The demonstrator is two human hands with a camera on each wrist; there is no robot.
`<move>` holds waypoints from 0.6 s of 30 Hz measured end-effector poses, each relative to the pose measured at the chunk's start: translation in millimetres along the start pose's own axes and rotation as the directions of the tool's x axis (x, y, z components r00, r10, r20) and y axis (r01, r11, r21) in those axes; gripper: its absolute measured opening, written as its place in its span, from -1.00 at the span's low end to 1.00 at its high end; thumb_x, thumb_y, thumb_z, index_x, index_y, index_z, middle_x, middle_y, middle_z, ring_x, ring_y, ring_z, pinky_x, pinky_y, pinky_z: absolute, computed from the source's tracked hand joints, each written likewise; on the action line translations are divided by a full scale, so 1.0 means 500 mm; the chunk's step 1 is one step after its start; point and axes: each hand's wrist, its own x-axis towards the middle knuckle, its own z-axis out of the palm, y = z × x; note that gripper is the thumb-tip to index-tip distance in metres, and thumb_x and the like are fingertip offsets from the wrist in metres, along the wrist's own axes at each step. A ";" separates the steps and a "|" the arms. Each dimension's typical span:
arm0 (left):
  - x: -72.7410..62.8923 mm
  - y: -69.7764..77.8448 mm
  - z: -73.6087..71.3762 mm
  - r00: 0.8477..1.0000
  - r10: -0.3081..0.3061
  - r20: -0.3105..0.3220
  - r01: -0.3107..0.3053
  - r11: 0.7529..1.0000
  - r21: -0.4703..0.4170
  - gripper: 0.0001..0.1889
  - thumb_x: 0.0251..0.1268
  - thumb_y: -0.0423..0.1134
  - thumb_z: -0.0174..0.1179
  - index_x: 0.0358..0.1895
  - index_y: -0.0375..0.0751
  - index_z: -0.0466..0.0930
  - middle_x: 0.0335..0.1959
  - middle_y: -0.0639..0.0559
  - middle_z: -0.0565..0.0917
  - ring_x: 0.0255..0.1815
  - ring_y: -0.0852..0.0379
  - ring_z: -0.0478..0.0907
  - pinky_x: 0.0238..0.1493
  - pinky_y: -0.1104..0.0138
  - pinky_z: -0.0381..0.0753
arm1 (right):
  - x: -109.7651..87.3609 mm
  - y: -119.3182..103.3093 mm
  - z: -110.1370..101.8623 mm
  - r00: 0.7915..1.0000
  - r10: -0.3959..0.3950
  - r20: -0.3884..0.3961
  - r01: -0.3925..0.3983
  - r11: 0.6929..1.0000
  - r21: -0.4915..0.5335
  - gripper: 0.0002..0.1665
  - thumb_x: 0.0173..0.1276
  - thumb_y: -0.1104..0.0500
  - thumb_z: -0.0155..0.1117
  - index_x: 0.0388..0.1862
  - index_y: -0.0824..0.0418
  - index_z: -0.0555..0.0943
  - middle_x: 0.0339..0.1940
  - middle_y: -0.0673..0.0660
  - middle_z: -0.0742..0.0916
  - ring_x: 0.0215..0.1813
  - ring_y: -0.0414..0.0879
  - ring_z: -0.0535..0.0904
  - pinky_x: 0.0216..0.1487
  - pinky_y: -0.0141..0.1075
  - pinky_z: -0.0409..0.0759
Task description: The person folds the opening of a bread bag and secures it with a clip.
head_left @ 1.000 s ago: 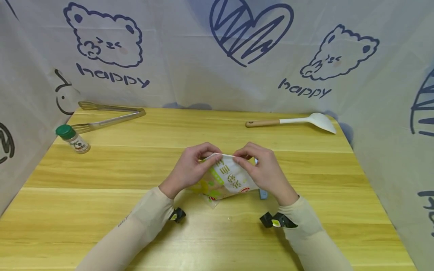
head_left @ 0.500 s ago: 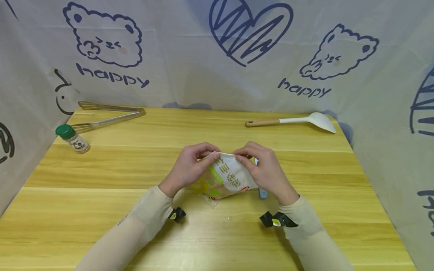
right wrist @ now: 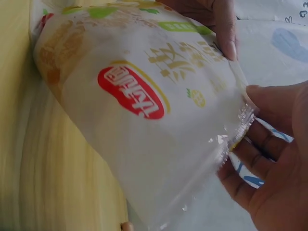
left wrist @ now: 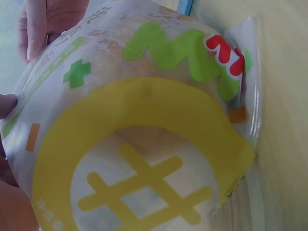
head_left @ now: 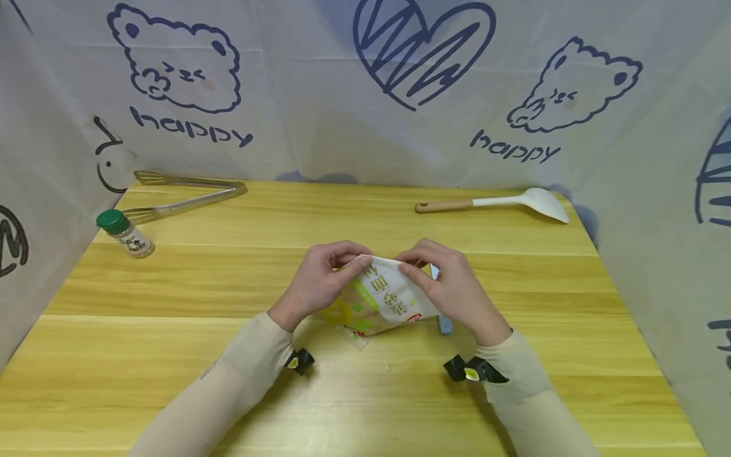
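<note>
A printed plastic bread packet, white with yellow and green patterns, is held up over the middle of the table. My left hand pinches its top edge on the left, between thumb and fingers. On the right, my right hand pinches the same edge, thumb in front and fingers behind. Through the film in the right wrist view, something brown like bread shows in the packet's far end. The sealed edge between the hands looks unbroken. A light-blue object lies behind the packet and right hand, mostly hidden.
Metal tongs lie spread at the back left, beside a green-capped seasoning jar. A white ladle with a wooden handle lies at the back right. White printed cloth walls the wooden table.
My right hand has shifted slightly to the right, and the gap between the two hands' fingertips along the packet's edge has widened a little. Both still grip the packet.
</note>
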 end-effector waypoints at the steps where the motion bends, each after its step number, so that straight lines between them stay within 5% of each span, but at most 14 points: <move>1: 0.000 0.000 0.000 1.000 0.002 -0.003 -0.002 1.000 0.001 -0.84 0.41 -0.29 0.22 -0.14 -0.33 0.71 -0.30 -0.06 0.75 -0.35 0.11 0.71 -0.42 0.27 0.63 | -0.001 0.000 -0.002 1.000 0.001 0.010 -0.001 1.000 -0.005 -0.87 0.42 0.20 0.29 -0.13 0.16 0.73 -0.26 -0.09 0.68 -0.26 -0.20 0.56 -0.31 -0.23 0.57; 11: -0.001 0.000 0.000 1.000 0.005 -0.020 -0.005 1.000 0.014 -0.85 0.41 -0.30 0.22 -0.14 -0.32 0.71 -0.27 -0.05 0.75 -0.34 0.12 0.70 -0.43 0.31 0.60 | -0.014 0.023 -0.044 0.999 0.049 -0.020 -0.050 0.998 -0.037 -0.72 0.57 0.11 0.07 -0.08 0.21 0.70 -0.18 0.01 0.72 -0.11 -0.11 0.61 -0.11 -0.11 0.55; 18: 0.001 -0.002 0.002 1.000 0.007 -0.022 -0.007 1.000 0.012 -0.85 0.40 -0.31 0.22 -0.14 -0.33 0.70 -0.27 -0.06 0.74 -0.32 0.11 0.70 -0.42 0.31 0.61 | -0.027 0.060 -0.075 0.968 0.247 -0.048 -0.251 0.955 -0.156 -0.73 0.54 0.14 0.12 -0.01 0.28 0.66 -0.09 0.13 0.70 -0.01 0.03 0.59 0.04 0.02 0.53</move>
